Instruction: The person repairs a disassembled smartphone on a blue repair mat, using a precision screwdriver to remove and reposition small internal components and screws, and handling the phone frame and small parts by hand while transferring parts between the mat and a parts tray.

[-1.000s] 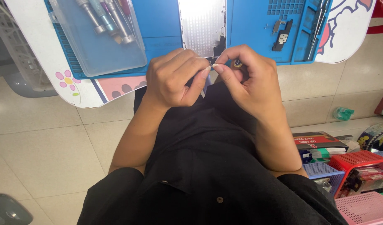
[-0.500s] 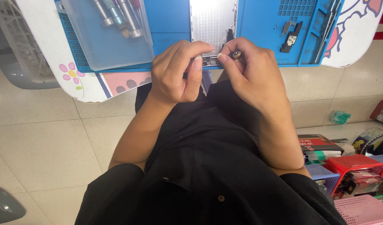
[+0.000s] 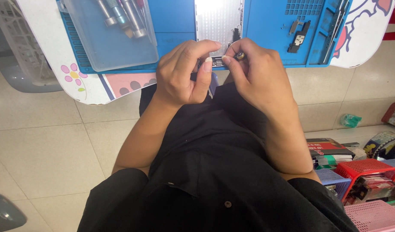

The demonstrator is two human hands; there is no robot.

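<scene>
Both hands have edged nearer the mat (image 3: 266, 25); left hand (image 3: 182, 73) and right hand (image 3: 257, 71) pinch a small part (image 3: 217, 61); keep grip steady

Up and to the left of your hands you have a clear plastic tray (image 3: 113, 41) with metal-tipped tools (image 3: 122, 15) in it, resting on the blue work mat (image 3: 270, 38). To their upper right, a small black part (image 3: 299, 39) lies on that mat. Far to the lower right, on the tiled floor (image 3: 47, 150), stand a red basket (image 3: 369, 169), a pink basket (image 3: 378, 217) and a blue basket (image 3: 333, 178).
</scene>
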